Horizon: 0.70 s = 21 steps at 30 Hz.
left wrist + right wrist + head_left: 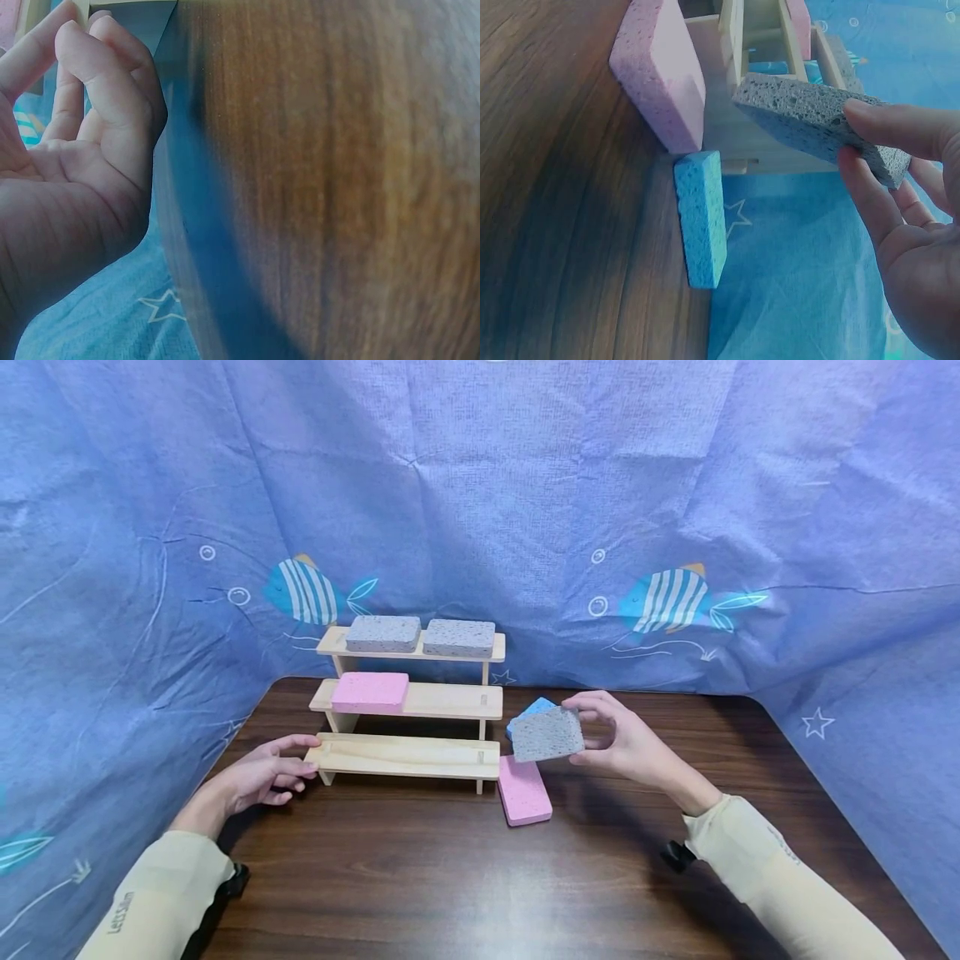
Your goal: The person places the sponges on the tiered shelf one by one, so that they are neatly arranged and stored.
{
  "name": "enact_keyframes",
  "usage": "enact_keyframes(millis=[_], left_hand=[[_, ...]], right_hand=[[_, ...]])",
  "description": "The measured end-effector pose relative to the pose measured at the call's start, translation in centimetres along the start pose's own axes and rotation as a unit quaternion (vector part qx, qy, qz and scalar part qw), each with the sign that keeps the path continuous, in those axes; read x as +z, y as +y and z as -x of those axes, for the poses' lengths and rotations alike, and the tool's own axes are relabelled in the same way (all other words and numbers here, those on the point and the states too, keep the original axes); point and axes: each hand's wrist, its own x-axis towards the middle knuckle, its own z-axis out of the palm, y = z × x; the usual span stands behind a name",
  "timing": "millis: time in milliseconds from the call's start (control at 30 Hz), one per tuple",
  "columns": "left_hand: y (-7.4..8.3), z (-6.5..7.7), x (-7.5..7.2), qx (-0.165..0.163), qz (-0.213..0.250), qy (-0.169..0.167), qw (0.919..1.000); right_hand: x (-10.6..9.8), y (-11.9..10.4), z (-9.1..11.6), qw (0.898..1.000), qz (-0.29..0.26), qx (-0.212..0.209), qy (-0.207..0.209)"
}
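At the left, my left hand [258, 777] holds the end of the lowest tier of a three-tier wooden display stand [405, 766], fingertips at its edge. Some of its fingers are curled underneath in the left wrist view. My right hand [626, 743] pinches a grey sponge [547, 735] by its right end, thumb on one side and fingers on the other. This sponge is held in the air right of the stand. Below it, a pink sponge [525, 793] lies on the table, and a blue sponge [701, 217] lies behind, partly hidden in the head view.
Two grey sponges, a left one [382, 633] and a right one [459, 638], sit on the top tier. Another pink sponge [370, 692] rests at the left of the middle tier. Blue fish-print cloth [480, 510] hangs around the dark wooden table [420, 877].
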Motion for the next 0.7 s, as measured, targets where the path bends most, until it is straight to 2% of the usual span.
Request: enact_keyframes(millis=[300, 533, 700], left_hand=[[0.0, 0.1, 0.0, -0.003, 0.001, -0.002, 1.0], [0.0, 0.1, 0.0, -0.004, 0.001, 0.0, 1.0], [0.1, 0.0, -0.1, -0.003, -0.002, 0.0, 1.0]], right_hand=[[1.2, -0.7, -1.0, 0.998, -0.058, 0.018, 0.0], [1.2, -1.8, -1.1, 0.993, -0.099, 0.058, 0.002], [1.1, -2.4, -1.4, 0.989, -0.119, 0.088, 0.025]])
